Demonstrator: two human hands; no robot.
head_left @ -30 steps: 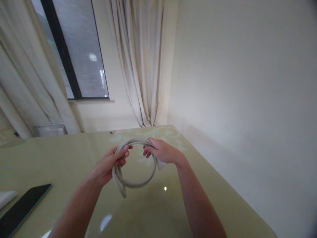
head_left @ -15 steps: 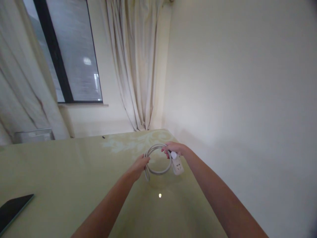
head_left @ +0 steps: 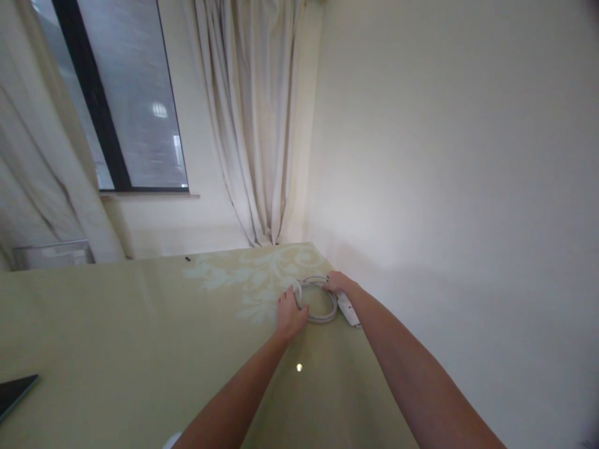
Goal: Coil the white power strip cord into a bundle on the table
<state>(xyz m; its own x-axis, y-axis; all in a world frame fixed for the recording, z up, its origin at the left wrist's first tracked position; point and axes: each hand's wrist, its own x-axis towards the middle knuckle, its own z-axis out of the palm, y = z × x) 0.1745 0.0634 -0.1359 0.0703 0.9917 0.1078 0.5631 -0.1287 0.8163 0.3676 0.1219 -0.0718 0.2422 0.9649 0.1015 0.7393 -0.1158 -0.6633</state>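
A pale grey power cord (head_left: pixel 322 319) is wound into a loose ring at the far right part of the table. My left hand (head_left: pixel 291 316) grips the ring's left side, thumb inside the loop and fingers along the outside. On the upper right of the ring, my right hand (head_left: pixel 337 284) is closed on the cord; its fingertips are partly hidden. The white power strip (head_left: pixel 349 310) at the cord's end lies just right of the ring, partly behind my right wrist. The ring appears to rest on the tabletop.
The pale green patterned table (head_left: pixel 140 324) meets the white wall (head_left: pixel 444 187) on the right. A dark flat panel (head_left: pixel 15 394) lies at the left edge. A small black object (head_left: pixel 188 259) sits near the back edge. Curtains (head_left: pixel 257 125) hang behind. Something white (head_left: pixel 172 440) shows beside my left forearm.
Both hands have moved the coiled cord and power strip rightward in view, and the coil looks lower and flatter. My left hand has shifted its hold on the ring.
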